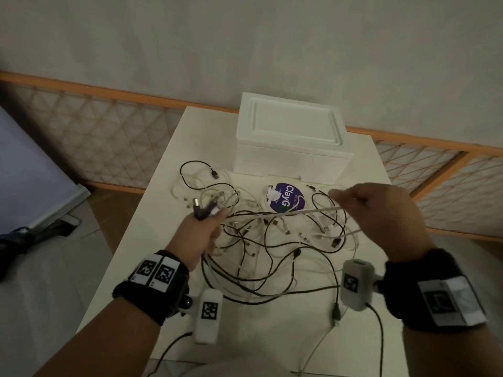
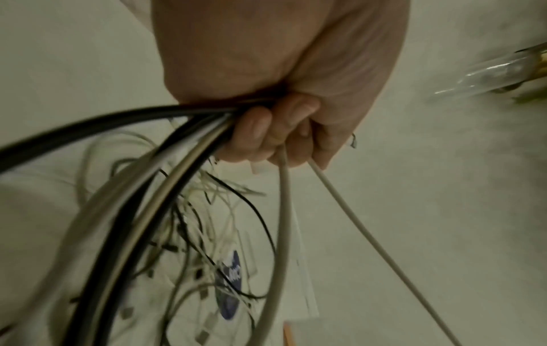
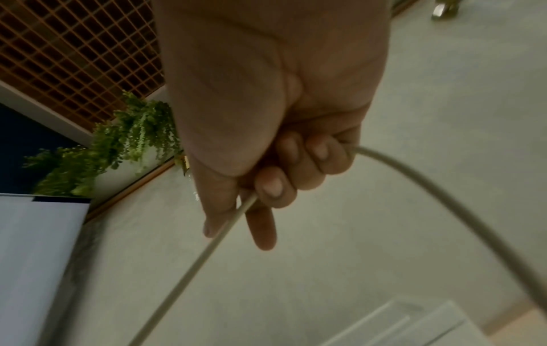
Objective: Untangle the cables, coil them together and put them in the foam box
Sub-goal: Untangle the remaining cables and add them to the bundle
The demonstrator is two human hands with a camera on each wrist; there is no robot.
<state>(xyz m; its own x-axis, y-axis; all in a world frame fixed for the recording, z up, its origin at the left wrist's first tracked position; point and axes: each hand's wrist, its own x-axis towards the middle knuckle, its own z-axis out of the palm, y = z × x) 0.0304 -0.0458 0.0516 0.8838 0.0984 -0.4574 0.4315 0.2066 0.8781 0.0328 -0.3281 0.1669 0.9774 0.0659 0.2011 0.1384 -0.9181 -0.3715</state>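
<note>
**Both hands on cables above a crowded table**

The left hand (image 1: 200,235) has its fingers (image 2: 260,131) curled round a bundle of black and white cables (image 1: 272,257), plug ends sticking out above the fist. The right hand (image 1: 381,216) grips one white cable (image 3: 189,264), fingers wrapped round it, thumb and forefinger pinching it. That strand runs taut between the hands, above the tangle. The tangle covers the table (image 1: 152,235) from its middle to near the front edge; one plug lies close to that edge. The box (image 1: 291,148), lid on, stands at the far edge. A purple-labelled roll (image 1: 288,198) lies just before it. A bare strip stays along the table's left side.
</note>
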